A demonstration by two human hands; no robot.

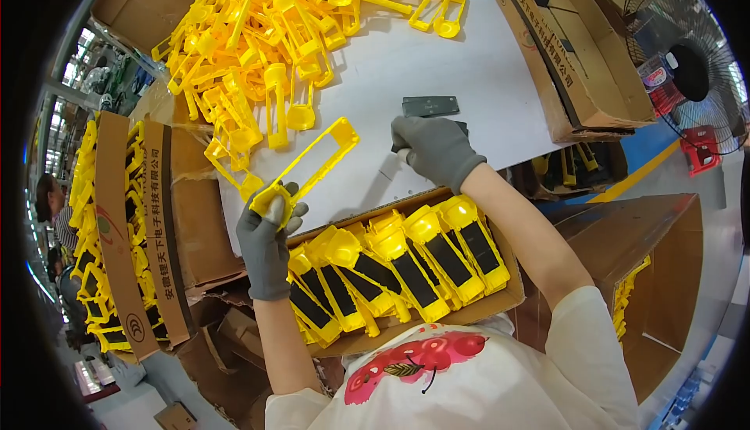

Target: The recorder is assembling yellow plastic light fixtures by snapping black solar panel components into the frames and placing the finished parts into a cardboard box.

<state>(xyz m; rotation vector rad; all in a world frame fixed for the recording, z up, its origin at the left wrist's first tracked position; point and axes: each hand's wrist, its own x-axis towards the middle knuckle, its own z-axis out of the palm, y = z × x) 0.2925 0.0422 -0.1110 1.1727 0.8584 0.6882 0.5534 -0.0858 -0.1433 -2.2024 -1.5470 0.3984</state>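
My left hand point(268, 239), in a grey glove, grips the wide end of a yellow plastic frame point(316, 168). Its long rectangular opening points up and to the right over the white table. My right hand point(439, 149), gloved too, is closed over a dark flat plate point(464, 126), mostly hidden by the fingers. Just beyond that hand, another dark grey rectangular plate point(430, 106) lies on the tabletop. Close in front of my body, a cardboard box point(512, 296) contains several yellow frames with black panels point(419, 278) in their openings, leaning in a row.
A large heap of yellow frames point(266, 32) covers the table's far left. At the far right stands an open cardboard box point(601, 63), with a fan point(687, 71) beside it. More yellow frames fill a box point(117, 235) at the left. Another person point(56, 203) is at the left edge.
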